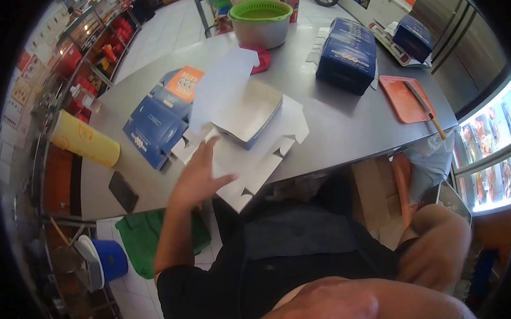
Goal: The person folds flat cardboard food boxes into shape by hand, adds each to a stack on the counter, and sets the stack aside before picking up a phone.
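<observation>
My left hand [198,175] is at the table's near edge, thumb and fingers apart, its fingertips at the edge of flat white cardboard box blanks [256,171]. A partly folded carton [251,112], white inside and blue outside, sits on these blanks. A sheet of white paper [219,85] stands tilted just left of the carton, slightly blurred. Beside them lie flattened blue-and-orange printed boxes [158,126]. My right arm is bent, and what seems to be my right hand [334,306] is very close to the camera at the bottom; its fingers cannot be made out.
On the metal table [297,62] are a stack of blue boxes [347,58], a pot with a green strainer [262,24], an orange tray [405,98] with a knife [425,106], a yellow roll [86,139] and a dark phone [123,192]. A blue box [413,37] rests on a scale.
</observation>
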`<state>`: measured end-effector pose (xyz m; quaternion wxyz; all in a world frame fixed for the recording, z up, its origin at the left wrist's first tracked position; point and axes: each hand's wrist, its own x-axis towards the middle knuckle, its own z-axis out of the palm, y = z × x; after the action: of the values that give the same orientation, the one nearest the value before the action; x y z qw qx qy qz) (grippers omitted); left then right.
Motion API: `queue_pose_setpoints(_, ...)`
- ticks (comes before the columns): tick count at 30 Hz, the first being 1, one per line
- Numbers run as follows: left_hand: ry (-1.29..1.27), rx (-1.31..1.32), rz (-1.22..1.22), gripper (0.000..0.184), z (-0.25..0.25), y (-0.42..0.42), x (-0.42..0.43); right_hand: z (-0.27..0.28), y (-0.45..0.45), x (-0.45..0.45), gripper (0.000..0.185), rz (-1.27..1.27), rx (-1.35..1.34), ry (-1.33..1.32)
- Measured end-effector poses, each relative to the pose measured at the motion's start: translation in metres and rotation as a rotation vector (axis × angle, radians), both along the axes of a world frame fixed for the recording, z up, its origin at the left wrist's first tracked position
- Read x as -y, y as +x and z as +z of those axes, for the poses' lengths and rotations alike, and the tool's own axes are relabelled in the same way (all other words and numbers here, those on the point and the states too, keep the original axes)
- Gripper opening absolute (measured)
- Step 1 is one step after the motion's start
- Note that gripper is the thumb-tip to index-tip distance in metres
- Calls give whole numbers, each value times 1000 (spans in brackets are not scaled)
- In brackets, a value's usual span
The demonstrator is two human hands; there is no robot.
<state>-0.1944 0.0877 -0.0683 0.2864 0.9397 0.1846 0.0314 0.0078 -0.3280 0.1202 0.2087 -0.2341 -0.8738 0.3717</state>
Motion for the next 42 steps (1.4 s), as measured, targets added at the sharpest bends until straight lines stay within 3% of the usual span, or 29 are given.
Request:
queue_pose_setpoints(1, 20, -198, -90, 97, 34, -23, -2, 10, 0, 6, 31, 18, 30, 33)
queue_pose_setpoints(3, 306, -157, 204, 92, 84, -62, -3, 30, -1, 17, 30, 52, 60, 116)
queue_pose_setpoints(5, 448, 72, 235, 90, 138, -85, 4, 49, -6, 30, 29, 89, 48, 258)
queue_pose_setpoints(7, 546, 254, -53, 88, 186, -87, 24, 64, -10, 44, 29, 100, -8, 461)
queue_pose_setpoints(10, 572, 255, -608, 85, 221, -64, 52, 79, -17, 59, 28, 72, -129, 869)
queue_pose_setpoints(13, 526, 168, -961, 82, 216, -36, 78, 89, -23, 65, 28, -18, -187, 1250)
queue_pose_setpoints(16, 512, 111, -1121, 80, 210, -19, 98, 96, -29, 67, 27, -88, -191, 1410)
queue_pose_setpoints(34, 520, 46, -1256, 63, 188, 12, 116, 123, -51, 89, 28, -212, -129, 1682)
queue_pose_setpoints(42, 511, 71, -1269, 56, 189, 11, 116, 150, -63, 99, 31, -208, -184, 1669)
